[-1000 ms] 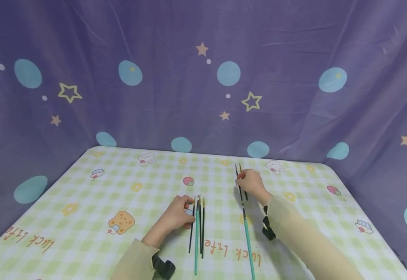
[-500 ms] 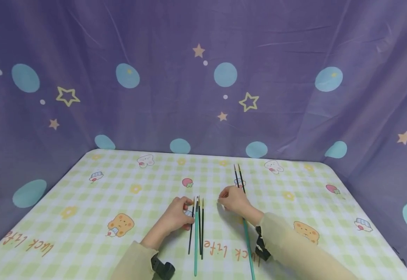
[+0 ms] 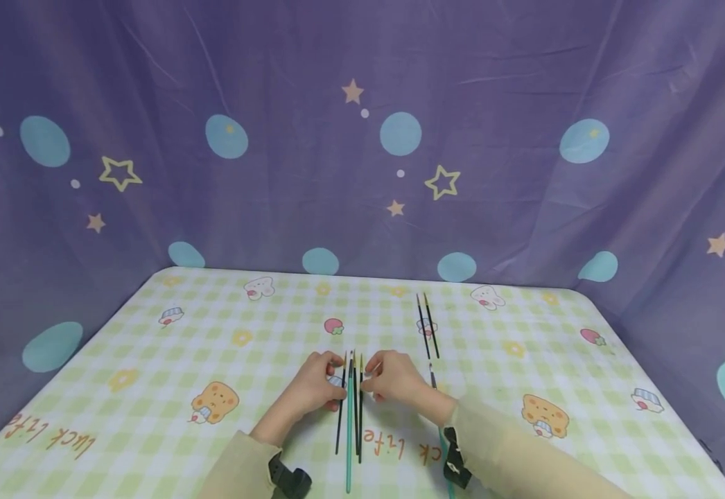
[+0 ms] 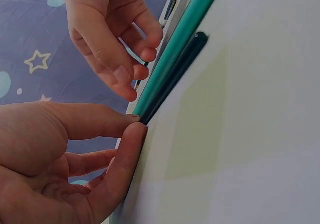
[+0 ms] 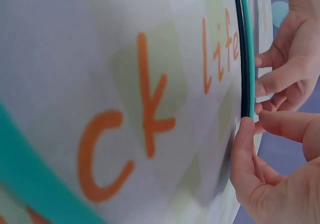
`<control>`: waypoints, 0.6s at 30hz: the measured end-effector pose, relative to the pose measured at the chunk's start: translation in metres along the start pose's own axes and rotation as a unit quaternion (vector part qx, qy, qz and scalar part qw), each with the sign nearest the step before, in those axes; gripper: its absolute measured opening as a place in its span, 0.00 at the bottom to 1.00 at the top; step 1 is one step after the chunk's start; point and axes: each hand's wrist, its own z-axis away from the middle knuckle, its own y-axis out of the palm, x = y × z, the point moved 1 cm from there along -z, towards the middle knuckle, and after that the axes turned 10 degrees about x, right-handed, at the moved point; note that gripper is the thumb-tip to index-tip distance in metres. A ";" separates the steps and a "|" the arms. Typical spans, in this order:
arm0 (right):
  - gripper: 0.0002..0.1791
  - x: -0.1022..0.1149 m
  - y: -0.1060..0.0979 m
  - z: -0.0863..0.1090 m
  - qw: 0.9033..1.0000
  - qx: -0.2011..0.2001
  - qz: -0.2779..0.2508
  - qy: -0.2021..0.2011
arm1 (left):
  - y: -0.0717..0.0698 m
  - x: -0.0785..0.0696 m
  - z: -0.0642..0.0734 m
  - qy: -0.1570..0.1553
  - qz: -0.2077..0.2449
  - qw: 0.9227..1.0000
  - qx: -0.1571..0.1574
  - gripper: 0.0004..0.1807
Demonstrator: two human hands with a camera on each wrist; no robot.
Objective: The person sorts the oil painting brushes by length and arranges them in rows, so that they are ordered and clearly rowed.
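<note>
Several thin paintbrushes lie side by side mid-table in the head view, tips pointing away: slim black paintbrushes, including a left one (image 3: pixel 339 423) and a right one (image 3: pixel 360 426), and a longer teal paintbrush (image 3: pixel 349 443) between them. My left hand (image 3: pixel 314 382) is at the group's left side; in the left wrist view its thumb and index finger (image 4: pixel 131 139) pinch a dark handle. Opposite it, my right hand (image 3: pixel 395 378) has its thumb and index fingertips at the right black paintbrush. In the right wrist view these fingertips (image 5: pixel 243 129) close on the dark handle, partly hiding it.
Two black paintbrushes (image 3: pixel 429 329) lie farther back on the right. Another teal-handled paintbrush (image 3: pixel 434 378) lies nearer, partly under my right forearm. A green-and-white checked cloth (image 3: pixel 263 443) covers the table, and a purple curtain (image 3: pixel 287 187) hangs behind it.
My right hand has come away from the two black paintbrushes at the back right, moving left and nearer to the middle group. My left hand has stayed in place.
</note>
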 end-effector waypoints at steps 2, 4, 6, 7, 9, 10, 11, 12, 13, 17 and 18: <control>0.14 0.001 0.003 0.001 1.000 0.000 0.004 0.003 | 0.000 0.000 0.000 0.002 -0.002 1.000 0.000 0.27; 0.16 0.001 0.006 0.002 1.000 0.001 0.011 0.005 | 0.001 0.001 0.000 0.003 -0.002 1.000 0.000 0.27; 0.17 0.002 0.008 0.003 1.000 0.003 0.022 0.008 | 0.001 0.001 0.001 0.002 0.000 1.000 0.001 0.27; 0.17 0.002 0.010 0.003 1.000 0.002 0.029 0.010 | 0.001 0.001 0.001 0.002 0.002 1.000 0.002 0.27; 0.18 0.004 0.012 0.003 0.999 0.000 0.043 0.016 | 0.001 0.002 0.000 0.002 0.003 1.000 0.003 0.27; 0.18 0.005 0.012 0.002 0.999 -0.002 0.051 0.018 | 0.001 0.002 0.000 0.003 0.003 1.000 0.003 0.27; 0.18 0.006 0.013 0.002 0.998 -0.004 0.059 0.021 | 0.001 0.002 0.000 0.003 0.003 1.000 0.003 0.27; 0.18 0.007 0.014 0.001 0.998 -0.006 0.066 0.024 | 0.000 0.003 -0.001 0.003 0.002 1.000 0.002 0.27; 0.18 0.009 0.014 0.001 0.997 -0.007 0.071 0.027 | 0.000 0.003 -0.001 0.003 0.002 1.000 0.001 0.27; 0.19 0.014 0.018 -0.002 0.996 -0.007 0.084 0.033 | -0.001 0.003 -0.001 0.011 -0.001 1.000 0.004 0.27; 0.19 0.015 0.019 -0.002 0.996 -0.006 0.083 0.034 | -0.001 0.003 -0.001 0.012 -0.001 1.000 0.004 0.27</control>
